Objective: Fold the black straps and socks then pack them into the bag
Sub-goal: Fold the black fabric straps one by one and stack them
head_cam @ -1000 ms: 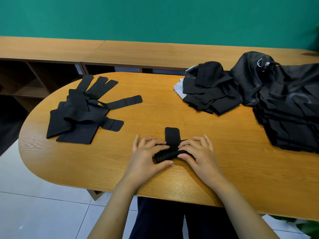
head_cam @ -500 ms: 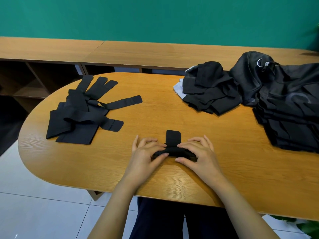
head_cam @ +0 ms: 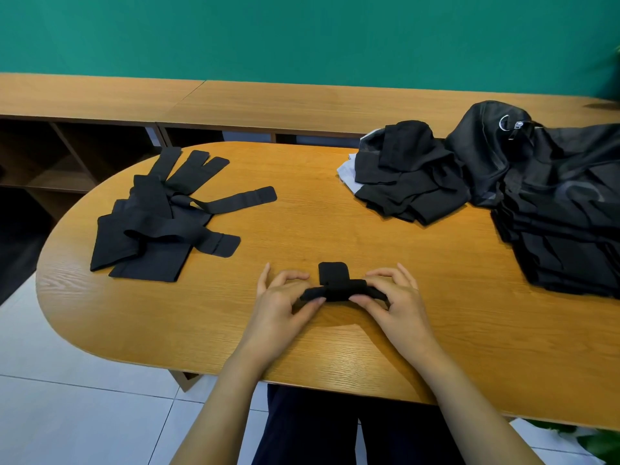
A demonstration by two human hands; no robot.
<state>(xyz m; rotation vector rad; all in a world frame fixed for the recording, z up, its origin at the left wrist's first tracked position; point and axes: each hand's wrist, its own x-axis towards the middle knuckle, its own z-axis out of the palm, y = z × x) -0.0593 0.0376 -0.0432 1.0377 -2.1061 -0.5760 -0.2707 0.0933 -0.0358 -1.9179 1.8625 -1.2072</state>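
A folded black strap (head_cam: 337,285) lies at the near middle of the oval wooden table (head_cam: 335,216), its flat end tab pointing away from me. My left hand (head_cam: 283,307) pinches its left end and my right hand (head_cam: 394,302) pinches its right end, both lifting the roll slightly. A heap of unfolded black straps (head_cam: 157,223) lies at the left of the table. A pile of black socks (head_cam: 407,172) sits at the back right. Beside it lies the black bag (head_cam: 553,196) with a metal ring.
A long wooden bench with open shelves (head_cam: 235,105) runs behind the table under a green wall. White floor tiles show below the table's front edge. Bare wood lies between the strap heap and the sock pile.
Both hands have spread apart a little along the strap, from pressing it flat to pinching its ends. The rolled part has tightened and more of the end tab shows.
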